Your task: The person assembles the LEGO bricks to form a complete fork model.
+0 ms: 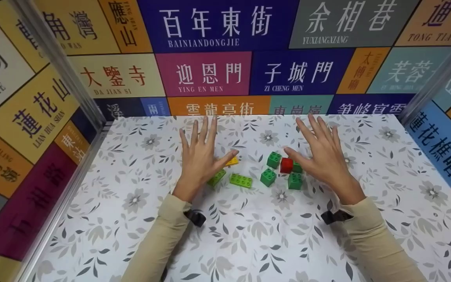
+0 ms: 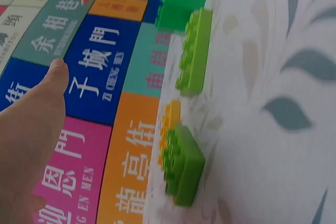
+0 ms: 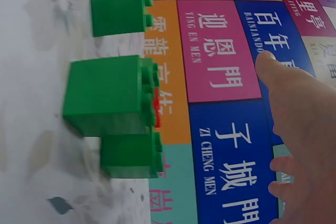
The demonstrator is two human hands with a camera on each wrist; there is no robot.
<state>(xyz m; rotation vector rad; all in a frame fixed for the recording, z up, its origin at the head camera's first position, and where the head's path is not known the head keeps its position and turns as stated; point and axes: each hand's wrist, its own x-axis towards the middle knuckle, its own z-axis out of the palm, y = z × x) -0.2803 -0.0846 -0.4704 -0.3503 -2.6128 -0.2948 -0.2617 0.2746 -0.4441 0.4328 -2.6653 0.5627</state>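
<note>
Open hands [image 1: 200, 156] over blocks [image 1: 267, 177]

green bricks [image 1: 274, 159] scattered | red brick [image 1: 286, 165] among them | yellow brick [image 1: 232, 161] possibly flat

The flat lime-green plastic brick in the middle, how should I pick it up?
Pinch the flat lime-green plastic brick across its two long sides, coming from straight above. It lies low, studs up, apart from its neighbours, so fingers likely fit on both sides.

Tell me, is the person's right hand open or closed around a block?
Open: the right hand has its fingers spread straight, holding nothing, thumb beside the red block.
</note>
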